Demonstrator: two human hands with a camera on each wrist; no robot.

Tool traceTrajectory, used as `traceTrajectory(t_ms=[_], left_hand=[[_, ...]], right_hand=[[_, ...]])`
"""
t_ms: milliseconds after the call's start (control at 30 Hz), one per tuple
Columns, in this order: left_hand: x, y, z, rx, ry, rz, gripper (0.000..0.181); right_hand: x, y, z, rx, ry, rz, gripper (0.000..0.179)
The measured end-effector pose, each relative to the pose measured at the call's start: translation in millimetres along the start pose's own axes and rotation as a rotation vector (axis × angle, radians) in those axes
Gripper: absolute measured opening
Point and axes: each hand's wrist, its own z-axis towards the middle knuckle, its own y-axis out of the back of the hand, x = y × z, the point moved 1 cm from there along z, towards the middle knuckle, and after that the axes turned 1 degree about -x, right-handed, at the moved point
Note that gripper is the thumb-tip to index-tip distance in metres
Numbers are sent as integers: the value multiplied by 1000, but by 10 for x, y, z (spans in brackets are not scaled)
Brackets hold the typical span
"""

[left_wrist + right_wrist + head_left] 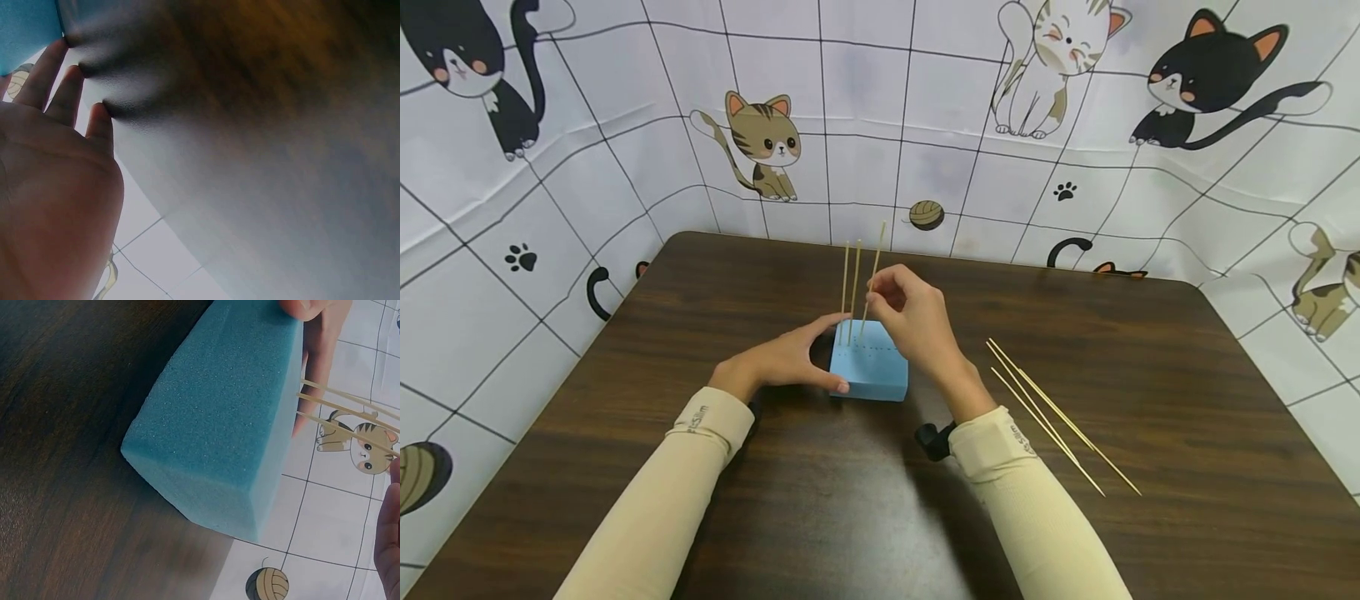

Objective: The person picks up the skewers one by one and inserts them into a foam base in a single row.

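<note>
A light blue foam block [868, 375] with rows of small holes in its top sits on the table. My left hand [782, 354] holds it at its left side, thumb on the front edge and index finger at the back. Two thin bamboo skewers [857, 279] stand upright in the block's left part. With thumb and fingertips, my right hand [917, 321] pinches a third skewer [878, 250], slightly tilted, its lower end at the block's top. All three skewers meet the foam block [206, 406] in the right wrist view. Straight fingers of the left hand [56, 181] reach beside the block.
Several loose skewers [1052, 417] lie on the dark wooden table [1150, 375] to the right of my right hand. Behind the table's far edge hangs a white curtain [865, 92] with a grid and cat drawings.
</note>
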Motion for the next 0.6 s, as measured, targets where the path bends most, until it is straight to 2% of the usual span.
traceTrajectory(t_ms=[233, 600], left_hand=[[-10, 1, -6, -2, -1, -10, 110], [-9, -9, 1, 1, -9, -28, 109]], right_hand=[[0, -12, -8, 2, 4, -8, 8], [-56, -53, -61, 55, -33, -31, 8]])
